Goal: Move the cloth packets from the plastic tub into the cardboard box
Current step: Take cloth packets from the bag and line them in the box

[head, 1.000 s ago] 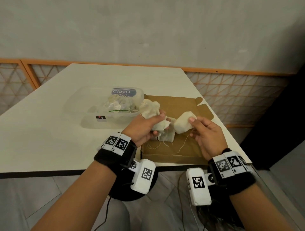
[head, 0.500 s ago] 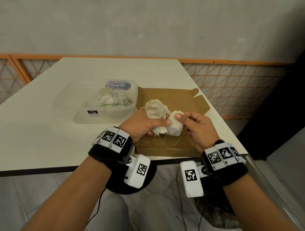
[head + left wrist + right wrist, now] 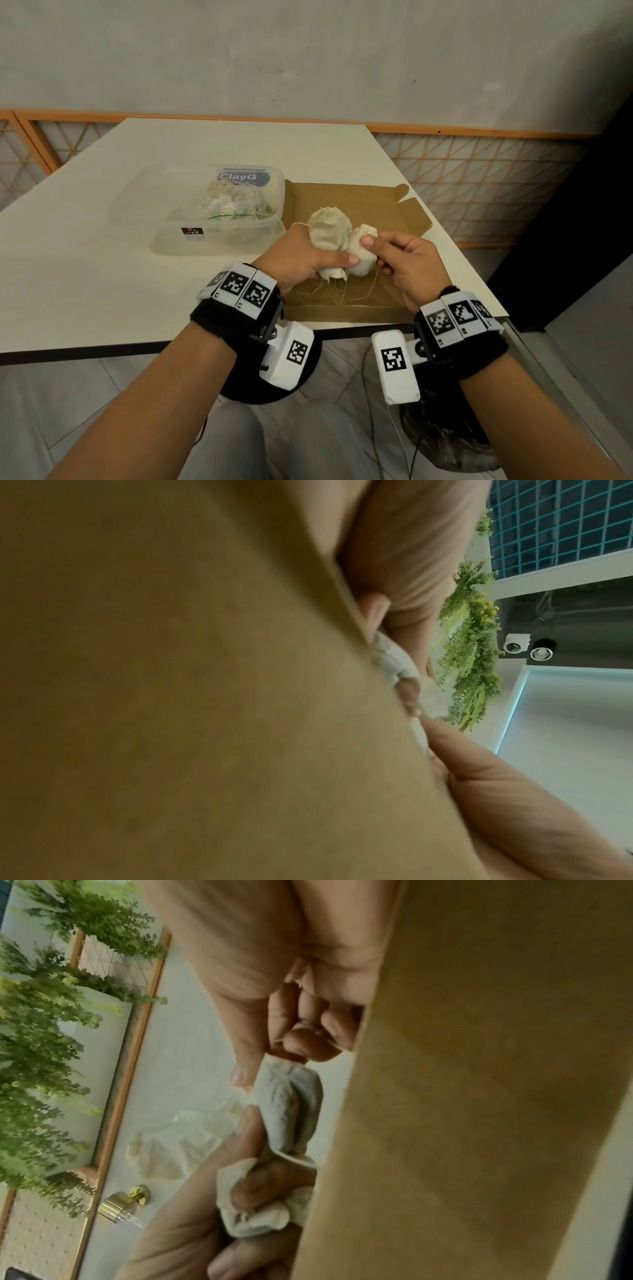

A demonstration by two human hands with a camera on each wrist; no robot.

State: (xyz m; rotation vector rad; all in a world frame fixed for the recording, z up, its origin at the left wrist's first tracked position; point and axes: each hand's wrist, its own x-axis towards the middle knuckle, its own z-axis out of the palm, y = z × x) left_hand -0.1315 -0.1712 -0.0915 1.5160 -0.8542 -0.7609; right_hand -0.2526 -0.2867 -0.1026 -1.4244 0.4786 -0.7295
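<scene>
Over the open brown cardboard box [image 3: 370,202] my left hand [image 3: 301,253] grips a bunch of cream cloth packets [image 3: 327,228], their threads hanging down to the box floor. My right hand [image 3: 394,251] pinches another cloth packet [image 3: 361,255] and holds it against the left bunch. In the right wrist view this packet [image 3: 291,1104] sits between the right thumb and fingers, with the left hand's bunch [image 3: 260,1215] below. The clear plastic tub [image 3: 164,192] at the box's left holds more packets [image 3: 226,205] and tangled thread.
The tub and box stand on a white table [image 3: 85,281], the box near its front right corner. An orange-framed lattice screen [image 3: 479,178] runs behind and to the right. A black round base [image 3: 267,394] lies on the floor under the table edge.
The right hand has brought its packet leftward against the bunch in the left hand. The packet that lay on the box floor under the hands is no longer seen there.
</scene>
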